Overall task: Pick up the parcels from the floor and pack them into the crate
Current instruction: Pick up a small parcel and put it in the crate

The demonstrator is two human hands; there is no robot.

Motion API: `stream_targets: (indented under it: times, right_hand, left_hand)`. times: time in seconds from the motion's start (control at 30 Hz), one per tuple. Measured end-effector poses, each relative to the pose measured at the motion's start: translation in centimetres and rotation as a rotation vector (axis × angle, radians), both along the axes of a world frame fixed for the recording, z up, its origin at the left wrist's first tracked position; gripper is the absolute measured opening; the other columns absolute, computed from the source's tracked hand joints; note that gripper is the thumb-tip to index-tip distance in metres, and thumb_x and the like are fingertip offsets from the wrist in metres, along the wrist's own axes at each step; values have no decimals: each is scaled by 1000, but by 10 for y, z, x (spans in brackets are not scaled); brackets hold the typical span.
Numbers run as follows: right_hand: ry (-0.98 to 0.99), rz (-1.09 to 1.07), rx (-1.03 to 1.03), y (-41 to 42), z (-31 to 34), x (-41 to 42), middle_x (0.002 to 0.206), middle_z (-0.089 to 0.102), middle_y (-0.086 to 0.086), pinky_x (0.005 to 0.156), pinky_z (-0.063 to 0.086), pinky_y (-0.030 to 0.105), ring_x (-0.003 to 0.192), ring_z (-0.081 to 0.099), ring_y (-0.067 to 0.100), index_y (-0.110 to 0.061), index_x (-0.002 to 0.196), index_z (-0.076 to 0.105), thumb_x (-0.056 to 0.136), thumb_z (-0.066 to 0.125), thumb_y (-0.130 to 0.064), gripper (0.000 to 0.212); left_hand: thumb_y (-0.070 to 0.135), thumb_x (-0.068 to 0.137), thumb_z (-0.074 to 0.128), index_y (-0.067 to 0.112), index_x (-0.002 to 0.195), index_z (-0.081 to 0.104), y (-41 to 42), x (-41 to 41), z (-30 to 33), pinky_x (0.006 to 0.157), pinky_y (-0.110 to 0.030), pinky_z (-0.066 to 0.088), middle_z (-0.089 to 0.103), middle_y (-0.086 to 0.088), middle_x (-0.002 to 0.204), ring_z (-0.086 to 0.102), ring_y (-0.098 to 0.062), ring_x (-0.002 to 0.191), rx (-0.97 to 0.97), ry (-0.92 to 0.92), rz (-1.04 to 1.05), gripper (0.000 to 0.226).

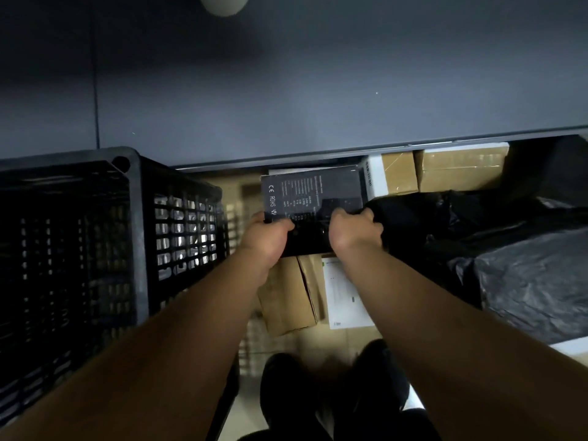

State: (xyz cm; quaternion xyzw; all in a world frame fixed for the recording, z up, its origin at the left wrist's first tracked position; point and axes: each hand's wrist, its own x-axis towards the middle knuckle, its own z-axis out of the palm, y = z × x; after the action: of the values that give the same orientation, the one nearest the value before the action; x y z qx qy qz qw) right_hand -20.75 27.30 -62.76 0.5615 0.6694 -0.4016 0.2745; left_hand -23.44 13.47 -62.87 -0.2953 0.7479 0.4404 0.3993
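Note:
A black printed box [310, 192] with white lettering is held above the floor in the middle of the view. My left hand [265, 240] grips its near left edge and my right hand [353, 233] grips its near right edge. The black slatted crate [133, 218] stands to the left, its inside dark. On the floor under the box lie a brown cardboard parcel [286, 297] and a white parcel [343, 297]. Black plastic-wrapped parcels [525, 272] are heaped at the right.
A dark wall or cabinet front [286, 90] fills the upper view. More brown cardboard boxes [458, 170] and a white box [375, 179] sit along its base. My dark shoes [318, 393] stand on the floor below.

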Motion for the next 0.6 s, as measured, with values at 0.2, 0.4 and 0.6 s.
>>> stream_targets:
  times: [0.2, 0.4, 0.6]
  right_hand:
    - [20, -9, -65, -20, 73, 34, 157, 20, 13, 108, 38, 54, 136, 34, 40, -31, 159, 10, 97, 35, -45, 69]
    - [7, 56, -94, -20, 176, 61, 158, 24, 13, 111, 32, 52, 137, 30, 38, -32, 154, 25, 101, 31, -40, 54]
    - [74, 76, -137, -9, 284, 86, 155, 41, 8, 112, 34, 46, 138, 40, 36, -22, 146, 46, 107, 33, -33, 42]
  left_hand:
    - [24, 91, 66, 31, 121, 52, -21, 30, 77, 86, -33, 43, 65, 5, 109, 58, -20, 103, -3, -58, 80, 34]
    - [43, 71, 64, 40, 124, 59, -43, 69, 164, 102, -51, 50, 72, -1, 120, 65, -32, 112, 18, -129, 150, 54]
    - [21, 98, 59, 31, 121, 60, -50, 81, 280, 91, -34, 39, 69, 5, 114, 60, -18, 104, 34, -110, 160, 25]
